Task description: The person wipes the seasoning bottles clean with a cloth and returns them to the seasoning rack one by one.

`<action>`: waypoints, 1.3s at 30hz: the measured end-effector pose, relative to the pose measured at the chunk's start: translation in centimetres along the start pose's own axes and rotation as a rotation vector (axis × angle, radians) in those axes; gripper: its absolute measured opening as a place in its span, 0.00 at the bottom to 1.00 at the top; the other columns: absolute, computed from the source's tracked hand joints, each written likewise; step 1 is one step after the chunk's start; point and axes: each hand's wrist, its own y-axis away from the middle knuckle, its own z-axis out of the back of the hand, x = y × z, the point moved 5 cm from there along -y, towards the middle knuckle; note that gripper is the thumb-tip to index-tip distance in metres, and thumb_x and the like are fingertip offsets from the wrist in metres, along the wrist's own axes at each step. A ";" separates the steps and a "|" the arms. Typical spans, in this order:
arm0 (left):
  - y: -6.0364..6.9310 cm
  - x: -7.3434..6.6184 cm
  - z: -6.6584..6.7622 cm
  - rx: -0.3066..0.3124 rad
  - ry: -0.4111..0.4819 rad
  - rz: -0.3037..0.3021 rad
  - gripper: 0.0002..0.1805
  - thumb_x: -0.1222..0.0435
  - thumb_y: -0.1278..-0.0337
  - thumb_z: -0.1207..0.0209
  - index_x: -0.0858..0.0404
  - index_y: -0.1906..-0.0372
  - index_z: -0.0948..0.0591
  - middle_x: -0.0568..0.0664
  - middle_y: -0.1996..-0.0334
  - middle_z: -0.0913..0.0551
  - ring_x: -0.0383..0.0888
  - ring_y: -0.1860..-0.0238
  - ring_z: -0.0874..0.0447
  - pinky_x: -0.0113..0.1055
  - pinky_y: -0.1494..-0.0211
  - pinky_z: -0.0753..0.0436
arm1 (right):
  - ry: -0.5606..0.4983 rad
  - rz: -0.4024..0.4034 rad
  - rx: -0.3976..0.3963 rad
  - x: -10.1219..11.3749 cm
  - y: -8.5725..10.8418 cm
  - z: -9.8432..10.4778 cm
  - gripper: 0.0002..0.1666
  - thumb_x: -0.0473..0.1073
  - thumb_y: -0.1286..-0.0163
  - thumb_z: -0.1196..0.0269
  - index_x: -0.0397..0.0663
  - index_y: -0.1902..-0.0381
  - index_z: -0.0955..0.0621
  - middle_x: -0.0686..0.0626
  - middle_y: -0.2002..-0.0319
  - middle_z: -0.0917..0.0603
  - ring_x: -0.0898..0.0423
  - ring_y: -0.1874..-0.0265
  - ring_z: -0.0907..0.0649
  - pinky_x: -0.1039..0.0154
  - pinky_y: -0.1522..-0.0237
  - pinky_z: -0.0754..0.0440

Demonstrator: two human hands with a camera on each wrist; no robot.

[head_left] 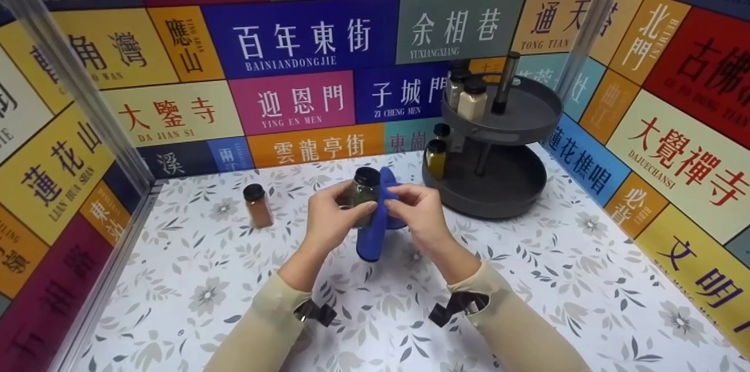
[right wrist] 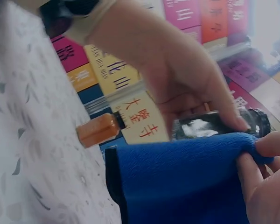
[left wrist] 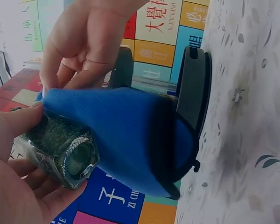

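Observation:
My left hand (head_left: pixel 328 217) grips a square glass jar (head_left: pixel 365 184) with a black lid, held above the table. Dark green dried flakes fill the jar (left wrist: pixel 56 149), seen base-on in the left wrist view. Against the jar's side lies a blue cloth (head_left: pixel 370 238) with a dark edge, hanging down below it. My right hand (head_left: pixel 423 214) pinches the cloth's upper part between thumb and fingers. In the right wrist view the cloth (right wrist: pixel 186 177) covers part of the jar (right wrist: pixel 203 127).
To the left stands a jar of orange-brown powder (head_left: pixel 258 208) with a black lid. A dark two-tier round rack (head_left: pixel 518 187) stands at the back right. It bears several jars, among them a beige one (head_left: pixel 472 103) above and a yellow-green one (head_left: pixel 435 162) below. Sign-patterned walls (head_left: pixel 304 38) enclose the table.

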 end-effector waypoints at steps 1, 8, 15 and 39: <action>0.0 0.0 0.2 -0.013 0.007 0.002 0.17 0.56 0.48 0.20 0.56 0.55 0.10 0.49 0.63 0.09 0.44 0.60 0.11 0.40 0.52 0.09 | 0.040 0.014 0.022 0.0 0.2 -0.3 0.12 0.21 0.35 0.34 0.24 0.54 0.13 0.46 0.64 0.09 0.58 0.65 0.10 0.64 0.60 0.08; -0.1 -0.2 1.3 -0.075 0.034 0.016 0.20 0.57 0.48 0.20 0.57 0.50 0.09 0.50 0.60 0.08 0.45 0.58 0.10 0.42 0.50 0.09 | 0.261 0.059 0.067 -0.3 1.1 -1.4 0.10 0.24 0.37 0.32 0.27 0.57 0.12 0.37 0.60 0.08 0.59 0.64 0.09 0.66 0.61 0.09; 0.0 -0.4 0.1 -0.020 0.048 -0.006 0.19 0.57 0.47 0.21 0.57 0.51 0.09 0.50 0.61 0.08 0.45 0.58 0.09 0.42 0.49 0.09 | 0.289 0.136 -0.035 1.2 1.1 -0.6 0.08 0.25 0.33 0.32 0.33 0.58 0.10 0.38 0.58 0.08 0.58 0.63 0.09 0.66 0.60 0.09; 0.0 -1.0 2.2 -0.160 0.026 0.059 0.25 0.54 0.46 0.21 0.59 0.45 0.10 0.52 0.59 0.07 0.46 0.58 0.09 0.46 0.50 0.08 | 0.355 0.486 0.033 1.5 2.9 -2.4 0.10 0.22 0.39 0.29 0.36 0.63 0.08 0.39 0.62 0.07 0.64 0.63 0.12 0.70 0.60 0.12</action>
